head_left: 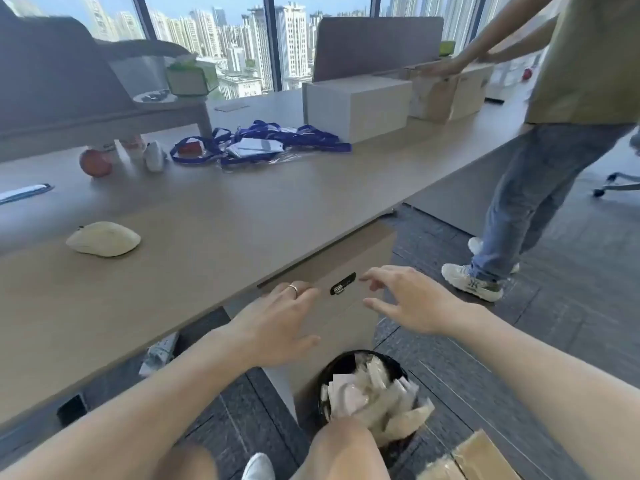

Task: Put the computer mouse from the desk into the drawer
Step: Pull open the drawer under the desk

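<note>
Cream mouse (103, 239) resting on the surface, well left of both hands. Likely light, rigid, smooth; best pinched across its sides. Left hand (273, 327) and right hand (412, 303) empty, fingers spread near the closed drawer (341, 306).

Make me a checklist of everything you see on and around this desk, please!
Surface: wooden desk, mostly bare near its front edge.
Job's things: cream mouse on the desk, untouched; drawer shut, dark lock on its front.
Clutter: blue lanyards, red apple, white box.
Grippers: left hand and right hand open, empty, at the drawer front.
Cables: nothing seen.
Surroundings: full black bin below; another person standing at right.
</note>
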Demonstrator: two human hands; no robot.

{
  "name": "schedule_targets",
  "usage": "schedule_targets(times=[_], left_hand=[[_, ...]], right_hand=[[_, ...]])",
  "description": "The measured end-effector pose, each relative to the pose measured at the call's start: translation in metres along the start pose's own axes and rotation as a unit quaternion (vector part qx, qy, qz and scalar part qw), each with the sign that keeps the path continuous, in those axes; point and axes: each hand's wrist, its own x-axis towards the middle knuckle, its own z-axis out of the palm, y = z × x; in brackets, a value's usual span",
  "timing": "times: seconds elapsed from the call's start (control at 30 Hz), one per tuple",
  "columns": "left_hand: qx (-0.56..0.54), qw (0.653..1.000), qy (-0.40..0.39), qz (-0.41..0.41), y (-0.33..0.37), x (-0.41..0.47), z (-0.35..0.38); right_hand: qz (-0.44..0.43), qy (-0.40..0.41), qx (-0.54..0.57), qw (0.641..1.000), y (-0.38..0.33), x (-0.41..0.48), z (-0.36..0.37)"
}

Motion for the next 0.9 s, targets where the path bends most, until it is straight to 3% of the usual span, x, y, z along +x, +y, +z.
schedule_targets(times=[0.23, 0.37, 0.57, 0.73, 0.9], left_hand=[[0.024, 0.997, 0.043, -0.053, -0.016, 0.019, 0.03], [0.045, 0.995, 0.072, -0.06, -0.019, 0.024, 0.037], [0.027, 0.996, 0.073, -0.054, -0.026, 0.028, 0.032], [0.05, 0.993, 0.083, -0.064, -0.022, 0.028, 0.035], [0.045, 0.993, 0.089, -0.07, -0.023, 0.03, 0.037]], right_hand=[[0.101, -0.007, 0.064, 0.993, 0.005, 0.041, 0.056], [0.195, 0.003, 0.197, 0.961, 0.015, 0.069, 0.085], [0.282, 0.019, 0.392, 0.875, 0.019, 0.098, 0.114], [0.367, -0.004, 0.524, 0.769, 0.007, 0.111, 0.114], [0.396, 0.029, 0.609, 0.686, 0.005, 0.113, 0.121]])
